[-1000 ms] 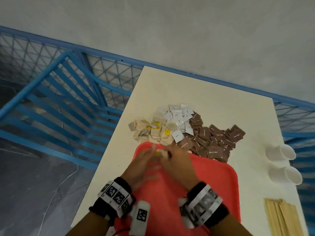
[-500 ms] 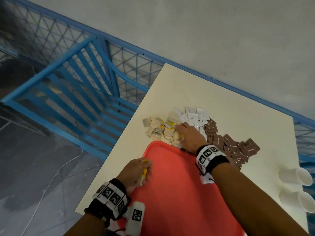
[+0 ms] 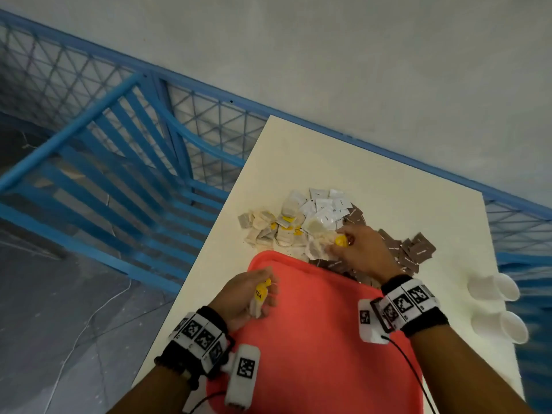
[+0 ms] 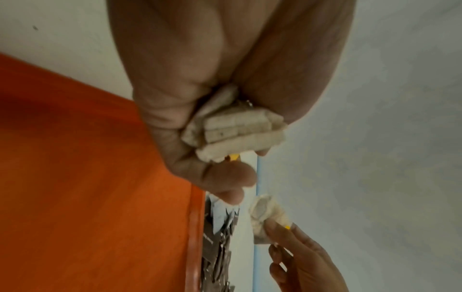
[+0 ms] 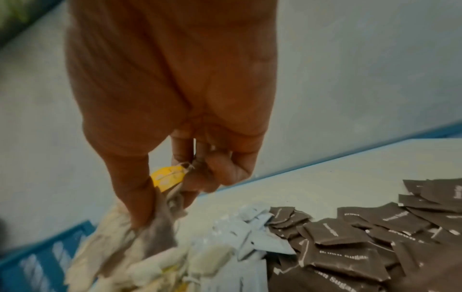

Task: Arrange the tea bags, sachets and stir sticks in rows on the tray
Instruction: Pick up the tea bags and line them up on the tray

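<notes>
Fingers of the left hand (image 3: 245, 294) curl round a small stack of tea bags (image 4: 240, 128) over the red tray's (image 3: 313, 339) near-left corner. The right hand (image 3: 363, 252) pinches a yellow-tagged tea bag (image 5: 167, 177) at the loose pile (image 3: 277, 227) on the table (image 3: 388, 186) beyond the tray.

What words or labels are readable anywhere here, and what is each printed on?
"TEA": on the yellow tag of the tea bags held in the left hand.
"Brown Sugar": on the brown sachets piled on the table, clearest in the right wrist view.
White sachets: small dark print, too small to read.
Yellow tag pinched in the right hand: print blurred, unreadable.
Wristbands: square black-and-white coded markers, no words.
</notes>
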`<state>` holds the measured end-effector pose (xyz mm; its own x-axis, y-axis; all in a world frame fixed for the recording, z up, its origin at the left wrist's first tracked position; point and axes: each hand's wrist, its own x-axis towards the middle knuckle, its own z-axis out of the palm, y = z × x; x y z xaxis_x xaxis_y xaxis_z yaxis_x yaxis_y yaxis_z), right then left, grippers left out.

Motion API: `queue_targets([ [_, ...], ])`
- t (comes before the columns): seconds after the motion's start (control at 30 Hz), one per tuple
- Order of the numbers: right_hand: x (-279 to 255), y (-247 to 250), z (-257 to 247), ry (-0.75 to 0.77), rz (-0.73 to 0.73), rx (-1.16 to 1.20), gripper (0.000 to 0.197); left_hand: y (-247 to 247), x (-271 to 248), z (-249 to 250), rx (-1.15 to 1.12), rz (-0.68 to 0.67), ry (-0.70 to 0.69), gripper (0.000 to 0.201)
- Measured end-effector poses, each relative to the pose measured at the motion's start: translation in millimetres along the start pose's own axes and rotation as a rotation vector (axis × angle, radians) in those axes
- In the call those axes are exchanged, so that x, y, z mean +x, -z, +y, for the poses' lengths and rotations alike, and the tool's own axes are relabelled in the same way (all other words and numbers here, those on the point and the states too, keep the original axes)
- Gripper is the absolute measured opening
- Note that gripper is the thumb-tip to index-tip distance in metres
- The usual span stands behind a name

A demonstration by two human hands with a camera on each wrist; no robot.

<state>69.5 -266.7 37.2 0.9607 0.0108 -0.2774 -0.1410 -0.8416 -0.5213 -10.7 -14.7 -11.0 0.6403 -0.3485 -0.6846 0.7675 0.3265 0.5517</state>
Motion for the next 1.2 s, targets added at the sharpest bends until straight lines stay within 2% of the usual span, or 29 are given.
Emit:
queue_targets([
  [0.1, -36, 12, -13, -0.027, -0.166, 0.159, 0.021, -21, 0, 0, -0.029, -0.064, 0.042, 0.043],
  [0.2, -67, 3, -22, 0.035, -0.349, 0.181, 0.025, -41, -8, -7, -0.011, -0.294, 0.060, 0.068],
  [0.27, -86, -6, -24, 0.097, -0.385, 0.243, 0.029, -53, -17, -16, 0.001, -0.341, 0.048, 0.065],
  [0.4, -120, -12, -18, 0.086, -0.252, 0.463, 0.033, -66, -31, -37, -0.007, -0.238, -0.048, 0.054],
  [0.47, -133, -13, -9, 0.040, -0.215, 0.603, 0.029, -68, -38, -42, -0.060, -0.201, -0.085, 0.043],
  [0.6, -155, -15, 9, 0.026, -0.206, 0.711, 0.014, -81, -57, -55, -0.087, -0.165, -0.122, 0.021],
  [0.63, -159, -14, 12, 0.025, -0.214, 0.744, 0.011, -84, -62, -59, -0.088, -0.161, -0.131, 0.023],
  [0.73, -170, -6, 21, 0.027, -0.191, 0.800, 0.007, -89, -73, -72, -0.137, -0.195, -0.142, 0.055],
  [0.83, -180, 7, 23, 0.066, -0.193, 0.803, 0.008, -95, -83, -80, -0.139, -0.248, -0.164, 0.062],
  [0.97, -185, 19, 17, 0.170, -0.139, 0.821, 0.008, -109, -90, -81, -0.063, -0.244, -0.191, 0.045],
  [1.2, -186, 29, 8, 0.365, 0.153, 0.798, 0.016, -107, -98, -78, 0.228, -0.223, -0.275, 0.021],
])
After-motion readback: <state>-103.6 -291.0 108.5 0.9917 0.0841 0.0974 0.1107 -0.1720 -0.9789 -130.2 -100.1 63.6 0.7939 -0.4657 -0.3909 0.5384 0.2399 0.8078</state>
